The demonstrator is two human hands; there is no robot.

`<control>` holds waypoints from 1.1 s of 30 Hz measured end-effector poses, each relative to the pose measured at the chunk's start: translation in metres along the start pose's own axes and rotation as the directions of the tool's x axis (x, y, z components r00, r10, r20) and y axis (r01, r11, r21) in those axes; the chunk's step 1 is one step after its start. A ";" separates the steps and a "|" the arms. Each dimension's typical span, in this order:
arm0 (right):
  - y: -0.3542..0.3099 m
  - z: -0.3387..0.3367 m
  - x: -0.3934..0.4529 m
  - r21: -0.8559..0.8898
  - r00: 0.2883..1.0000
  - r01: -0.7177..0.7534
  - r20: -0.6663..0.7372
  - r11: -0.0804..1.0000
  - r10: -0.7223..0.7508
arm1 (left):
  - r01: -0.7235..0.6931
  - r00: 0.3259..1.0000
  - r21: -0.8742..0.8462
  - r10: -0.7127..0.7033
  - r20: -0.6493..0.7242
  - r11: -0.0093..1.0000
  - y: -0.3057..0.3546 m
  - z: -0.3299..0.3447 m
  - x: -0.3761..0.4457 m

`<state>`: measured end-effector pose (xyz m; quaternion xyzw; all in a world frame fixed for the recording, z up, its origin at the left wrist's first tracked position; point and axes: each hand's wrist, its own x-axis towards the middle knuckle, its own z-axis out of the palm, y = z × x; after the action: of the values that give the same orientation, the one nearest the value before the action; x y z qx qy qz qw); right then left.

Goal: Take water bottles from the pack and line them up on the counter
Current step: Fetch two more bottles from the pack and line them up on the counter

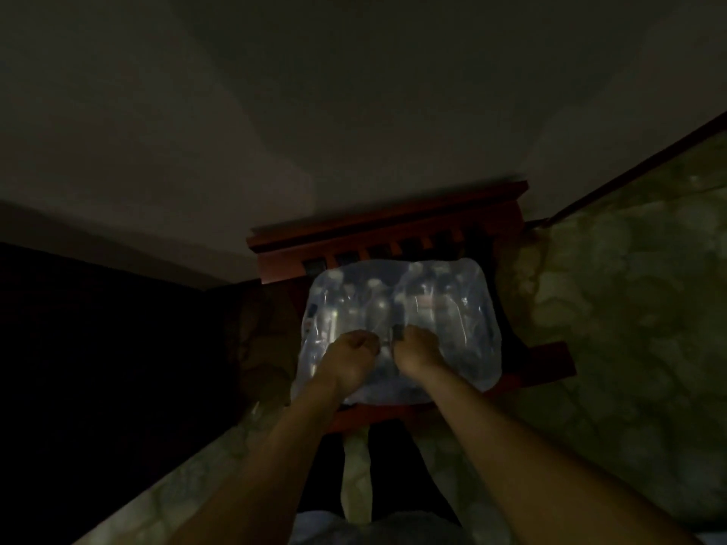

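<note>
A dark red wooden chair [547, 359] carries the shrink-wrapped pack of water bottles [444, 308], lying just beyond and beneath both hands. The left hand [350, 354] and right hand [419, 348], knuckles nearly touching, each pinch the pack's plastic wrap at its middle.

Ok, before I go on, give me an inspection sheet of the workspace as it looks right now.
Surface: a reddish wooden chair carries the pack; no counter identifiable in this dark view.
Job's things: shrink-wrapped pack of water bottles, wrap apparently unopened, no bottles out.
Clutter: nothing seen.
Hands: left hand and right hand both pinch the wrap at the pack's near middle, close together.
Cables: nothing seen.
Surroundings: dim room; pale wall above, patterned greenish floor at the right; left side too dark to read.
</note>
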<state>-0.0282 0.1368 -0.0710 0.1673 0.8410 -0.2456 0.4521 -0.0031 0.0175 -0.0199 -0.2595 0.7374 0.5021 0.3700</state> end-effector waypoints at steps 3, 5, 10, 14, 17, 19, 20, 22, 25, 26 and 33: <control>-0.003 0.003 0.005 -0.072 0.996 -0.077 0.033 0.994 0.080 | -0.003 1.000 0.000 0.003 0.019 1.000 -0.001 0.011 0.007; -0.005 0.005 0.008 0.022 0.993 -0.114 0.032 0.993 0.113 | -0.015 1.000 0.019 0.015 0.012 1.000 -0.002 0.017 0.012; -0.001 0.006 0.025 0.014 0.990 -0.143 0.004 0.990 0.143 | 0.016 1.000 0.030 -0.016 0.026 0.999 -0.010 0.025 0.020; 0.004 0.004 0.038 -0.102 0.989 -0.143 0.023 0.984 0.146 | 0.057 0.998 -0.014 -0.057 0.016 0.998 -0.018 0.026 0.026; 0.006 0.005 0.041 -0.137 0.987 -0.159 0.018 0.978 0.163 | 0.082 0.997 -0.055 -0.082 0.001 0.995 -0.022 0.025 0.027; 0.005 0.011 0.041 -0.016 0.976 -0.216 -0.024 0.976 0.216 | 0.074 0.997 -0.065 -0.074 -0.012 0.995 -0.023 0.024 0.026; 0.005 0.014 0.039 0.109 0.964 -0.254 -0.052 0.961 0.261 | 0.067 0.998 -0.068 -0.068 -0.013 0.995 -0.024 0.024 0.026; 0.004 0.014 0.033 0.369 0.951 -0.251 -0.076 0.895 0.299 | 0.053 0.998 -0.060 -0.053 -0.013 0.997 -0.024 0.023 0.027; 0.008 0.009 0.022 0.380 0.969 -0.176 -0.097 0.908 0.229 | 0.065 0.996 -0.064 -0.068 -0.051 0.996 -0.022 0.020 0.028; 0.009 0.007 0.019 0.312 0.984 -0.127 -0.081 0.942 0.160 | 0.067 0.996 -0.060 -0.071 -0.060 0.996 -0.021 0.019 0.028; -0.003 -0.017 -0.026 0.266 0.998 0.035 -0.052 0.963 -0.022 | 0.094 0.993 -0.104 -0.100 -0.060 0.990 0.010 0.021 0.019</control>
<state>-0.0279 0.1423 -0.0403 0.2205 0.8133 -0.3590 0.4013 -0.0157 0.0399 -0.0346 -0.3296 0.7090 0.5116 0.3562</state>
